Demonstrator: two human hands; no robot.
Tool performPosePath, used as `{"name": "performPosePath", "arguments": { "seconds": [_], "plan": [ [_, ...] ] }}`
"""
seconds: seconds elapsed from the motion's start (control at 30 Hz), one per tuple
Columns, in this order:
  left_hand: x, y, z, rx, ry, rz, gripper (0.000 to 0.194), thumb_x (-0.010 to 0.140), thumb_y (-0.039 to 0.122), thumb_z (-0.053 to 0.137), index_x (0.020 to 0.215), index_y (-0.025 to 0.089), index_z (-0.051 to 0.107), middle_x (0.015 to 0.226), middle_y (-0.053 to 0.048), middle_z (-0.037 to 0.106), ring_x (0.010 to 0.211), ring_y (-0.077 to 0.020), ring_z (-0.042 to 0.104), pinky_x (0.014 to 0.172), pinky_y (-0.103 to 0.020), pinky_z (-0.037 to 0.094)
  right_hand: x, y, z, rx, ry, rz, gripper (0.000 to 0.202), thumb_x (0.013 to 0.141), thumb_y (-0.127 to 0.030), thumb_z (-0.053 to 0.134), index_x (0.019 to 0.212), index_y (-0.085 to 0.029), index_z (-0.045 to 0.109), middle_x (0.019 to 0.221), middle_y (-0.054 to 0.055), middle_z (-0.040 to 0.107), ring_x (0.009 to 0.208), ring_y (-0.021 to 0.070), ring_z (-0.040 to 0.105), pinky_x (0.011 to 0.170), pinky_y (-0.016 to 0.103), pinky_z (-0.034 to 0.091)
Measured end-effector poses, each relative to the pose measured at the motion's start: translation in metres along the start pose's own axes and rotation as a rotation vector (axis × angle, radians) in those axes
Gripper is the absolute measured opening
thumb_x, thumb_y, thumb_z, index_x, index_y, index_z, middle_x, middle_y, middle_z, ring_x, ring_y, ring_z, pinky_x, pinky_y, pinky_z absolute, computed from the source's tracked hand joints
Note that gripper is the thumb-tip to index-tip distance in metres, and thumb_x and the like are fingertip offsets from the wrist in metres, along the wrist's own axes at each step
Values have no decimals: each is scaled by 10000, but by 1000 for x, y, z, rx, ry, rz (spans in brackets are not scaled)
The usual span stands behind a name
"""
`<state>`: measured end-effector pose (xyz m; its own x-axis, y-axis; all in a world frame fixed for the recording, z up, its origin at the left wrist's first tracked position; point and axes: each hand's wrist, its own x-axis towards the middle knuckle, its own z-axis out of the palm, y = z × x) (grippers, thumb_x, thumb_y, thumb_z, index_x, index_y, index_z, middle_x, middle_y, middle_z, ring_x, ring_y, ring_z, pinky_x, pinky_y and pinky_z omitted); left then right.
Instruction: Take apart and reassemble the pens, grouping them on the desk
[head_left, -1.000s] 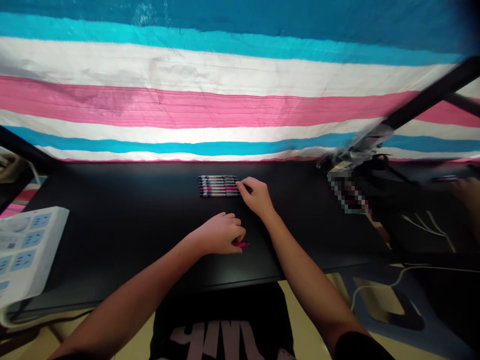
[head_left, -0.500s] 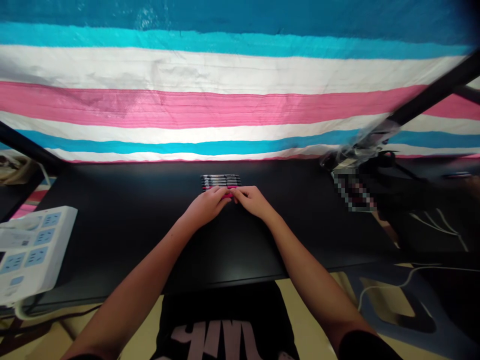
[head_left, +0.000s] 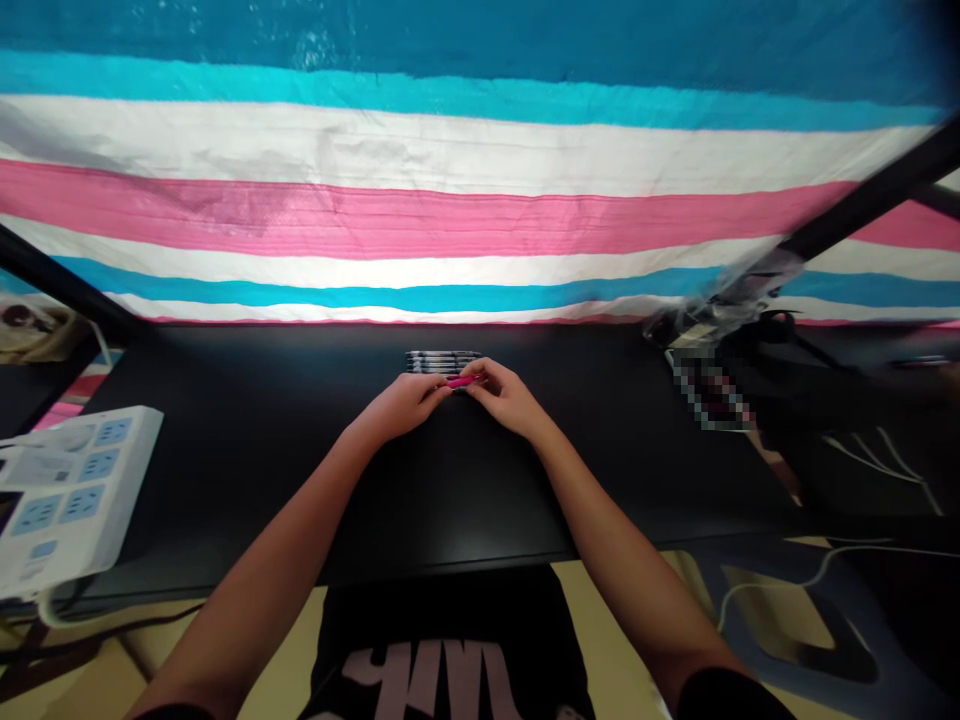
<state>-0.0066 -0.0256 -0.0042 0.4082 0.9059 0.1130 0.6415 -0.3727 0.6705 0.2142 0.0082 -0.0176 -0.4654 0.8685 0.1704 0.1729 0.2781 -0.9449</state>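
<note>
Several pens with clear barrels and dark ends (head_left: pixel 442 359) lie side by side in a stack of rows on the black table (head_left: pixel 262 450). Just in front of them is a pink pen (head_left: pixel 462 381), pinched from both sides. My left hand (head_left: pixel 411 402) has its fingers closed on the left end of it. On the right end, the thumb and fingers of my right hand (head_left: pixel 504 397) are closed. The hands partly cover the pink pen and the near edge of the row.
A white power strip (head_left: pixel 131 480) sits at the left of the table. At the right are a crumpled clear plastic bag (head_left: pixel 720 300), a blurred-out flat object (head_left: pixel 709 390) and dark items with white cables. A striped sheet (head_left: pixel 450 220) hangs behind the table.
My left hand has shifted slightly left and the right hand's fingers have spread over the pink pen, which shows more between them. The view has shifted a little.
</note>
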Motion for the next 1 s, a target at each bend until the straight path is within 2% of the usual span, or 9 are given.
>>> {"name": "performPosePath", "arguments": {
  "seconds": [0.07,0.17,0.23,0.33,0.43,0.5,0.6,0.8,1.0],
  "plan": [
    [0,1,0,-6,15,14,293,1040,336,499,994,178,742,870,-55,751,761,-195,664,702,-290,441,0,0,0,19,-4,44,292,896,-468,690,1029,-211,655,824,9,673,695,160,594,667,289,461],
    [0,3,2,-10,12,37,270,1027,322,519,997,182,748,854,-44,747,732,-179,648,690,-281,431,0,0,-2,-72,25,80,390,977,-520,562,755,-203,602,611,-19,557,582,142,504,600,285,400],
    [0,3,2,-5,8,38,255,1018,310,530,1020,187,753,841,-37,743,709,-172,636,681,-278,424,0,-1,-2,-118,52,50,417,981,-495,560,687,-201,575,611,-13,549,594,141,494,611,289,396],
    [0,1,2,-3,32,10,259,1014,315,535,1054,184,755,785,-27,722,656,-164,609,648,-275,410,1,-1,-1,-44,60,-30,239,918,-432,662,853,-203,644,810,16,649,717,160,581,684,294,458],
    [1,1,2,-8,57,-6,266,1013,328,539,1033,173,755,730,-21,698,624,-160,593,628,-273,400,1,0,0,42,62,-35,262,867,-427,734,999,-219,645,967,37,681,792,169,633,720,297,497],
    [1,1,2,-8,65,9,262,1010,329,543,1024,170,751,734,-23,699,626,-159,595,636,-273,404,0,1,-1,31,63,28,272,894,-470,703,972,-215,647,863,18,676,697,153,608,665,288,484],
    [1,2,3,-5,67,30,255,1008,328,545,1040,173,746,764,-30,712,639,-160,604,646,-274,412,0,1,-1,-85,48,76,348,954,-499,606,780,-200,639,652,-7,598,595,144,528,606,286,435],
    [0,2,2,-6,73,-4,272,1015,341,532,1021,173,746,745,-27,700,638,-160,605,618,-270,390,0,-1,0,41,66,-17,219,869,-399,718,970,-216,655,919,27,679,771,171,619,714,307,492],
    [-1,5,1,-7,86,24,262,1010,328,529,1006,168,737,732,-22,686,621,-149,582,620,-266,386,1,-1,0,131,97,50,292,829,-457,776,926,-208,658,789,-3,649,670,143,581,652,291,477]
  ]
}}
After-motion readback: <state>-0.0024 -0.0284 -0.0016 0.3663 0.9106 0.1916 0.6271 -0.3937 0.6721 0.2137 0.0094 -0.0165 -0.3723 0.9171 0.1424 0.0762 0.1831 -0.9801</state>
